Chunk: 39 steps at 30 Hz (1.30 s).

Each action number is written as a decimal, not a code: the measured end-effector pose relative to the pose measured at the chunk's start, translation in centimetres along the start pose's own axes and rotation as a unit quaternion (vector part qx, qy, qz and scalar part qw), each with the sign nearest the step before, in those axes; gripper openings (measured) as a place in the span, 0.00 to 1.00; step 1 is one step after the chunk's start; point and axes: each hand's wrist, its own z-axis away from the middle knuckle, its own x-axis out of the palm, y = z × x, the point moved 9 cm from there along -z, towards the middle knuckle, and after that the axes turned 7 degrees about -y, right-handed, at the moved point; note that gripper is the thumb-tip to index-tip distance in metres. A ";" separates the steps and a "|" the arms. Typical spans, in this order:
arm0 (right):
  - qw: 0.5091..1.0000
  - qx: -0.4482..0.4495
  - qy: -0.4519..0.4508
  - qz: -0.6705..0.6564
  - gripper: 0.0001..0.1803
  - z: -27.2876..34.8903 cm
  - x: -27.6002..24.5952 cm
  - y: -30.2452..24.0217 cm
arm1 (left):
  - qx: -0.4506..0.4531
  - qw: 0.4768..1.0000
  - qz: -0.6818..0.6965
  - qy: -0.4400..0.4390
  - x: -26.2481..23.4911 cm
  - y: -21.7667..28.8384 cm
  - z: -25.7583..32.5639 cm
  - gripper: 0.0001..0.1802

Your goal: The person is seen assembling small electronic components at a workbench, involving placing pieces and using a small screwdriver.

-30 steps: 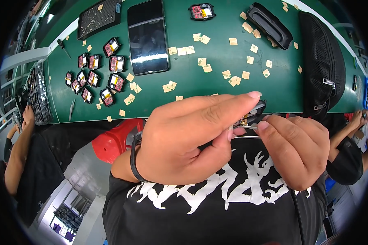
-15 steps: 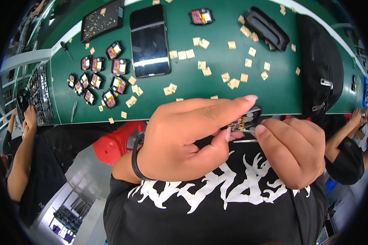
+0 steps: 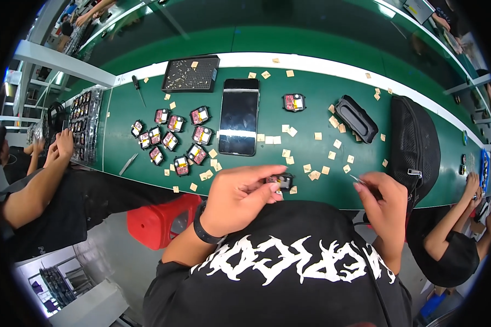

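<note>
My left hand [image 3: 244, 197] pinches an open black smartwatch case [image 3: 281, 181] between thumb and forefinger at the table's front edge. Its inner parts face up, partly hidden by my thumb. To the right, apart from the case, my right hand [image 3: 384, 199] is closed on a thin pointed metal tool [image 3: 357, 178]. Only the tool's tip shows, so its exact kind cannot be made out. Several similar open watch cases [image 3: 175, 123], with red boards and white and yellow parts, lie at the left of the table. A single watch case [image 3: 294, 102] sits farther back.
Small tan paper squares [image 3: 318, 135] are scattered over the green table [image 3: 202, 82]. A large black phone [image 3: 239, 117], a black tray of small parts [image 3: 191, 74], a screwdriver [image 3: 138, 90], tweezers [image 3: 128, 163], a black oblong holder [image 3: 357, 119] and a black zipped bag [image 3: 414, 141] lie around. Co-workers sit on both sides.
My hands have moved apart: the right one, with the metal tool, has left the watch case, which stays in my left hand. The view has tilted up, showing more of the far side.
</note>
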 end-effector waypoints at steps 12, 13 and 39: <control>0.978 0.078 0.169 -0.091 0.09 2.3 -10.9 3.7 | 0.028 0.916 -0.227 0.331 -18.0 -0.2 4.4 0.15; 0.966 0.113 0.222 -0.070 0.09 3.5 -12.5 5.6 | 0.033 0.903 -0.261 0.341 -19.8 -0.9 4.8 0.15; 0.951 0.281 0.130 0.010 0.21 1.0 -18.3 26.1 | 0.104 0.764 -0.546 0.329 -13.3 3.1 0.8 0.11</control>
